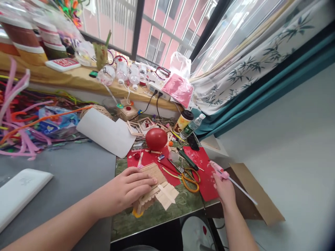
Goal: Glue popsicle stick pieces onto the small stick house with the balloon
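Though gluing seemingly remains, the largely built lower-centre wooden model (155, 171) is held by left hand (131, 187), glue gun (223, 174) by right hand (225, 190).

Pink glue gun (224, 175), tan wooden model (152, 171)

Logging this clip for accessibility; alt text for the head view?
A person's right hand holds a pink glue gun while the left hand rests on a small wooden model. Scissors lie between the hands, with a red balloon farther back.

Passage along near edge of green tabletop (154, 219); beyond wooden house (154, 194), scissors (182, 170), cutter (188, 159), red balloon (156, 138) block way.
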A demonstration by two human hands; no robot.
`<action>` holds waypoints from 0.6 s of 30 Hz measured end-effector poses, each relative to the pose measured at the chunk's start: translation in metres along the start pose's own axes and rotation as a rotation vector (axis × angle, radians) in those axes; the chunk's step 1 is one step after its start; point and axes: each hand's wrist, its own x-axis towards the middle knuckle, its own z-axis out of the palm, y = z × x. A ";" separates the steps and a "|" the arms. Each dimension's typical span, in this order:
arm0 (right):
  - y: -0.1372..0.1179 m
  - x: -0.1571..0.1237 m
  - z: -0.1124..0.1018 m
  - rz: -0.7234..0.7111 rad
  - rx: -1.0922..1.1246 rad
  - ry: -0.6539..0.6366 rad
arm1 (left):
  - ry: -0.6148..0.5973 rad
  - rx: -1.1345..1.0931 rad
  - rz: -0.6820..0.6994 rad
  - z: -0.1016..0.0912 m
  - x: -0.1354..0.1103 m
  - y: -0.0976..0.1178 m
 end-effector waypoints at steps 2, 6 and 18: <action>-0.018 -0.012 -0.011 -0.028 0.142 -0.084 | -0.011 -0.008 0.009 -0.002 0.000 0.001; -0.066 -0.044 -0.034 -0.062 0.563 -0.632 | -0.022 -0.005 0.071 -0.006 0.005 0.004; -0.127 -0.066 -0.050 -0.027 0.369 -1.125 | -0.039 -0.136 0.005 0.000 0.006 0.006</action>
